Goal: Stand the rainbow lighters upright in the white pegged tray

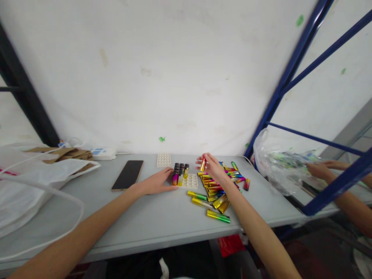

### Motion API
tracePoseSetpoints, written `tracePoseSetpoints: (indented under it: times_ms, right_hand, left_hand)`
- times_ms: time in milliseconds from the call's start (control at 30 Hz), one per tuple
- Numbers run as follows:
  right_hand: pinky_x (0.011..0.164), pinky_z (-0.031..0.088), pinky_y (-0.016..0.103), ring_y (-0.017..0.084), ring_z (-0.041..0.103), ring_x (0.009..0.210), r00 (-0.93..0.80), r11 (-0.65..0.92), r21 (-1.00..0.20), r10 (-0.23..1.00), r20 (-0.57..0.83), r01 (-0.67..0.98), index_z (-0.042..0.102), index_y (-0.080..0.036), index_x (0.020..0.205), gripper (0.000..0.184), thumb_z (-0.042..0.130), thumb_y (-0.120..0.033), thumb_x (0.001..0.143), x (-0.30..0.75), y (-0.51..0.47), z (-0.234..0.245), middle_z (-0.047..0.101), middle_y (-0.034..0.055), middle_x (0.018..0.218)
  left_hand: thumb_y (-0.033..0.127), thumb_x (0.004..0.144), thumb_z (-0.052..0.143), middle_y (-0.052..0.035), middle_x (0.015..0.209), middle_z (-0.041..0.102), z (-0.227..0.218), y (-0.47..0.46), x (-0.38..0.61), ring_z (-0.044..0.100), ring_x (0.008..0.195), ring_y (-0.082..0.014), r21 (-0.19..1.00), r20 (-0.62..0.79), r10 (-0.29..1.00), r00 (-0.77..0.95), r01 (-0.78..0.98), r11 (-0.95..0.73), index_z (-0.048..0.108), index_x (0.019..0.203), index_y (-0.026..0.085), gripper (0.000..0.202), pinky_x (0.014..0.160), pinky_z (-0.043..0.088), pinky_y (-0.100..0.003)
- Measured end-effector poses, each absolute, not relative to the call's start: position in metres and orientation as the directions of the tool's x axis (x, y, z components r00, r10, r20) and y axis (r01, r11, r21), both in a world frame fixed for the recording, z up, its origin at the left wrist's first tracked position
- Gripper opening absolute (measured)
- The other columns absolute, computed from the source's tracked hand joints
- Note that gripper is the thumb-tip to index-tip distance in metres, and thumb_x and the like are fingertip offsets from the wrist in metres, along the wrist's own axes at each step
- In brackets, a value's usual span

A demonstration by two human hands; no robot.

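My left hand (159,181) lies at the left side of a white tray with round holes (191,181), thumb at the front corner and fingers toward the back, gripping it. Several shiny tubes with black tops (179,173) stand upright in the tray's left part; holes on its right side show bare. Above the tray's right end, my right hand (211,166) pinches a red-and-gold metallic tube (203,164), held nearly upright. Below and right of that hand lies a loose pile of similar metallic tubes (215,188) in gold, green, red and purple.
A second white tray (164,160) sits near the wall. A phone (128,175) lies left of my left hand. White plastic bags (26,186) and cardboard (64,154) fill the left end. At right stand a blue metal frame (279,97) and a clear bag (276,166).
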State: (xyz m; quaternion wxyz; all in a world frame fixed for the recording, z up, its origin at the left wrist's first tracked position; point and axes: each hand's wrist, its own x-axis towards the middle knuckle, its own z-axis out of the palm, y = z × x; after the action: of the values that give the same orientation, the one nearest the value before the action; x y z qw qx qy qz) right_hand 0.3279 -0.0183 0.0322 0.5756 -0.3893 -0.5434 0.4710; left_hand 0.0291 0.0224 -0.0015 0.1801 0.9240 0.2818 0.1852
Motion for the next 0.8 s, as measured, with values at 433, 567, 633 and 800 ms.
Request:
tracePoseSetpoints:
  times_ms: [433,567,633,800]
  right_hand:
    - [0.058,0.032,0.027,0.014,0.038,0.065,-0.118,0.433,-0.774,0.895,0.43,0.462,0.043,-0.024,0.072,0.053,0.054,-0.069,0.097,0.311,-0.019,0.017,0.038,-0.0041,0.067]
    - [0.059,0.026,0.028,0.014,0.034,0.064,-0.12,0.416,-0.728,0.898,0.424,0.544,0.036,-0.024,0.065,0.053,0.051,-0.064,0.096,0.305,-0.02,0.016,0.03,-0.0043,0.064]
    - [0.058,0.023,0.028,0.013,0.032,0.063,-0.079,0.391,-0.726,0.902,0.424,0.566,0.034,-0.025,0.063,0.049,0.05,-0.059,0.094,0.302,-0.02,0.014,0.027,-0.004,0.063]
    - [0.058,0.024,0.029,0.013,0.034,0.062,-0.016,0.379,-0.695,0.884,0.468,0.61,0.034,-0.025,0.061,0.043,0.048,-0.052,0.091,0.302,-0.018,0.012,0.029,-0.0036,0.062]
  left_hand:
    - [0.064,0.095,0.071,-0.0188,0.149,0.061,0.001,0.019,0.029,0.06,0.137,-0.0375,0.46,0.255,0.583,0.772,0.433,-0.775,0.058,0.141,0.018,0.067,0.121,0.046,-0.05]
    - [0.066,0.095,0.069,-0.0171,0.147,0.062,0.002,0.019,0.029,0.061,0.135,-0.0373,0.456,0.268,0.574,0.774,0.422,-0.783,0.059,0.141,0.019,0.067,0.119,0.048,-0.049]
    - [0.066,0.095,0.069,-0.0169,0.147,0.062,0.002,0.018,0.029,0.061,0.135,-0.0372,0.454,0.268,0.575,0.773,0.425,-0.783,0.059,0.141,0.019,0.067,0.118,0.048,-0.048]
    - [0.065,0.095,0.07,-0.0176,0.148,0.061,0.003,0.018,0.029,0.06,0.136,-0.0374,0.459,0.252,0.59,0.767,0.442,-0.771,0.06,0.14,0.018,0.066,0.12,0.047,-0.048]
